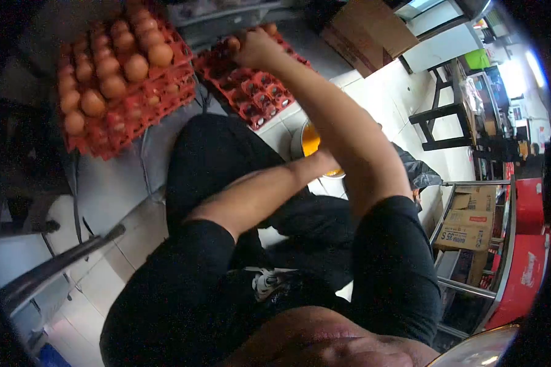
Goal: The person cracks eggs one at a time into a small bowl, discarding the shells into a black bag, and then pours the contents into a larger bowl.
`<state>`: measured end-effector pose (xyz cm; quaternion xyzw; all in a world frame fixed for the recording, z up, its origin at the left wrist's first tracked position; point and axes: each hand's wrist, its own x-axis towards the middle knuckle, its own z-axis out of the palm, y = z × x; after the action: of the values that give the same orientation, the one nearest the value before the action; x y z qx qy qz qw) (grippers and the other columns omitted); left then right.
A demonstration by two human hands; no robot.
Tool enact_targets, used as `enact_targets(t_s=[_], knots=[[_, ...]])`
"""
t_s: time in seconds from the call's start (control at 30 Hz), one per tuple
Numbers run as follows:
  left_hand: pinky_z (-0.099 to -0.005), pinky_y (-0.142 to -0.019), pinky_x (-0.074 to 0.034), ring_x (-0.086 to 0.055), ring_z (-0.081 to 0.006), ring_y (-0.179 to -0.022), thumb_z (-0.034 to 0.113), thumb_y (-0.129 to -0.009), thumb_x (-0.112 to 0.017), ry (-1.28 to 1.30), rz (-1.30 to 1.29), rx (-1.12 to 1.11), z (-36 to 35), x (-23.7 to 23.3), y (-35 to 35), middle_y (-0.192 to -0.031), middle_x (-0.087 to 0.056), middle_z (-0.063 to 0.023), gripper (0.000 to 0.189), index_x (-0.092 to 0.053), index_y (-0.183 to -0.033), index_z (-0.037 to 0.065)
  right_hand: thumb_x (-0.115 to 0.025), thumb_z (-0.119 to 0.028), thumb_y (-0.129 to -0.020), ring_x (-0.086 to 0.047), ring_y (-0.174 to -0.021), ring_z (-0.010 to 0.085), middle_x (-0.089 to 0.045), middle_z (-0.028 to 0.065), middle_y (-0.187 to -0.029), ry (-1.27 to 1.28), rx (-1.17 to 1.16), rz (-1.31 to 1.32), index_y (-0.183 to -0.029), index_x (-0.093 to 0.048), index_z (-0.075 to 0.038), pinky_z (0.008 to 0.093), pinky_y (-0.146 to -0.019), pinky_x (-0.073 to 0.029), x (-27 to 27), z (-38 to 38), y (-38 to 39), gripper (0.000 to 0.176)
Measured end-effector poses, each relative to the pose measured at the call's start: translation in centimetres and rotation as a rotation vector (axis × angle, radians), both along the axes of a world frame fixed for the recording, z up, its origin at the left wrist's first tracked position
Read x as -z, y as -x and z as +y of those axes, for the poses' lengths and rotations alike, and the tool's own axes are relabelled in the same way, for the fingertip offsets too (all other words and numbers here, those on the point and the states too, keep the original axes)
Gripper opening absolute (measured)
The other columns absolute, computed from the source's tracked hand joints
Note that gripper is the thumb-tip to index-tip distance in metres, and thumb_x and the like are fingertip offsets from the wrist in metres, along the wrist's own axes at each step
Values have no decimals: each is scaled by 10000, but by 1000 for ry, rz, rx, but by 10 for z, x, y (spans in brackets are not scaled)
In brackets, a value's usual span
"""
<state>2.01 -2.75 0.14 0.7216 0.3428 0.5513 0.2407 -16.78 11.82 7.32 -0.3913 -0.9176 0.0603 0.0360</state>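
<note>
1. right hand [257,50]: the arm is stretched forward to full reach, with the hand over the near-empty red tray [254,92]. the fingers are curled narrow about one egg [232,44] at the far edge of that tray. the grip looks like a cupped hold from above, which spreads the pressure on a shell that cracks easily.

2. left hand: not visible. the left forearm [263,186] runs across the lap and passes behind the right forearm, ending beside the bowl [301,139]. the finger state cannot be told.

3. bowl: stands on the tiled floor [134,226] between the person's knee [220,153] and the near-empty tray. yellow liquid shows inside it. it lies nearer to the body than either tray, so it appears to need only a short reach.

4. stacked trays [159,104]: red, set just beside the near-empty tray, to its left in the view. the top layer is full of brown eggs [119,64], each upright in its own cell, which keeps them apart and stops them from rolling.

5. near-empty tray: most cells are bare. a second egg [269,28] sits at the far edge, close to the right hand.

6. surroundings: a black bag [419,172] lies beyond the bowl. cardboard boxes [471,220] sit on a metal rack at the right, well apart from the hands
</note>
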Motion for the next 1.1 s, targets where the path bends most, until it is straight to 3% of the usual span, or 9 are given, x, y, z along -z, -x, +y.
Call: enact_targets(t_s=[0.1, 0.2, 0.33, 0.43, 0.53, 0.67, 0.87, 0.93, 1.1], knots=[[-488, -1163, -351, -527, -335, -1337, 368, -1051, -519, 785, -437, 525, -7, -15, 14, -1507, -524, -171, 583, -429, -1544, 70, -660, -394, -917, -687, -1170, 357, -720, 172, -1221, -17, 82, -218, -1300, -678, -105, 516, -986, -537, 56, 60, 51, 480], [-554, -1159, -326, -541, -398, -1305, 393, -1034, -488, 249, 169, 331, -2, 13, 16, -1470, -535, -238, 604, -459, -1529, 48, -681, -394, -886, -694, -1174, 339, -726, 154, -1220, 126, 342, -13, -1242, -712, -95, 518, -958, -556, 24, 26, 63, 466], [-542, -1195, -294, -457, -368, -1407, 431, -1049, -489, 211, 155, 380, -4, 7, 14, -1537, -472, -231, 656, -379, -1578, 59, -670, -391, -883, -690, -1163, 356, -700, 167, -1257, 56, 345, 12, -1283, -660, -68, 505, -937, -570, 21, 27, 48, 513], [-439, -1243, -255, -325, -244, -1514, 414, -1096, -472, 902, -881, 737, -10, 19, -2, -1630, -383, -140, 602, -349, -1587, 87, -635, -387, -909, -694, -1064, 348, -681, 163, -1232, 166, 252, 229, -1319, -605, -53, 486, -866, -575, 22, 72, 5, 530], [-474, -895, -565, -650, -371, -1155, 224, -946, -650, 112, -32, -258, 33, 16, -2, -1196, -677, -240, 346, -636, -1249, 57, -538, -410, -961, -629, -911, 276, -618, 163, -1212, 880, 283, 898, -1297, -616, -86, 383, -720, -537, -22, 68, -68, 473], [-575, -738, -535, -699, -473, -800, 155, -884, -628, 443, -94, -394, 27, -37, 26, -798, -692, -261, 157, -639, -975, 27, -562, -398, -973, -552, -822, 166, -651, 72, -1107, 1104, 335, 1422, -1275, -633, -144, 293, -657, -477, -103, -7, -194, 400], [-552, -736, -528, -696, -447, -806, 129, -837, -657, 405, -172, -502, 53, -13, 19, -809, -700, -217, 102, -644, -895, 46, -616, -374, -1034, -571, -683, 149, -645, 72, -961, 611, 669, 1108, -1231, -618, -104, 285, -567, -469, -41, -75, -365, 335], [-527, -699, -524, -689, -433, -760, 136, -830, -663, 446, -107, -472, 51, -17, 24, -764, -683, -206, 106, -634, -850, 37, -648, -256, -1022, -617, -668, 183, -669, 124, -936, -34, 415, 745, -1228, -607, -48, 343, -634, -529, 8, -84, -389, 296], [-413, -594, -488, -642, -282, -593, 75, -813, -649, 370, -61, -443, 55, -10, 29, -656, -622, -158, 91, -602, -782, 4, -782, -264, -911, -693, -717, 301, -720, 119, -864, -224, 468, 659, -1239, -662, -94, 370, -683, -566, -5, -128, -402, 388]])
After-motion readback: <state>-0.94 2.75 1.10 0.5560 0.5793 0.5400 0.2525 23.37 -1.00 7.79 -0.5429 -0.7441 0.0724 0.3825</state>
